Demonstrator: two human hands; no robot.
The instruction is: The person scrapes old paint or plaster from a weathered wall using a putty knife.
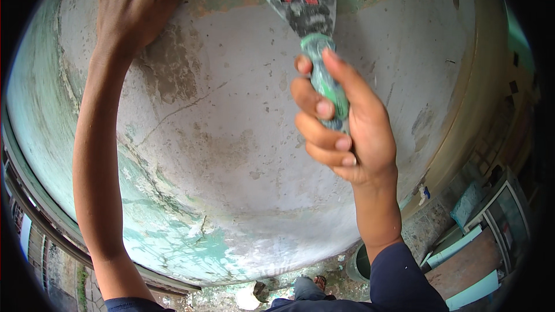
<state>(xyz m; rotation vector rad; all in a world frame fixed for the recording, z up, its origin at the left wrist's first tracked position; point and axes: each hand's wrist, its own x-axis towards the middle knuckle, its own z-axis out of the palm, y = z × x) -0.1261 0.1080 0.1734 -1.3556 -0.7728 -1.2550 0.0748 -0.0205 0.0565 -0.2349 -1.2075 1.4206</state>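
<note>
Head view, listed from left to right.

Left hand (130, 6): open, fingers spread toward the wall, tips cut off by the upper edge; whether the palm pressed on the plaster could not be told. Risk: a sideways slip of the blade might have reached these fingers.

Crack (179, 110): thin, slanting, below a brown worn patch (173, 66). Risk: loose plaster here could have broken away under a hard push.

Wall (243, 167): pale grey, with green and brown showing near the top. Risk: flakes from overhead might have dropped toward the face.

Scraper (315, 40): broad stained blade, green handle, upright and slightly tilted, before the upper wall; blade contact unclear. Risk: a blade corner could have caught and gouged the surface.

Right hand (370, 127): closed around the scraper's handle, thumb along it. Risk: a dusty handle might have twisted in the grip.
</note>
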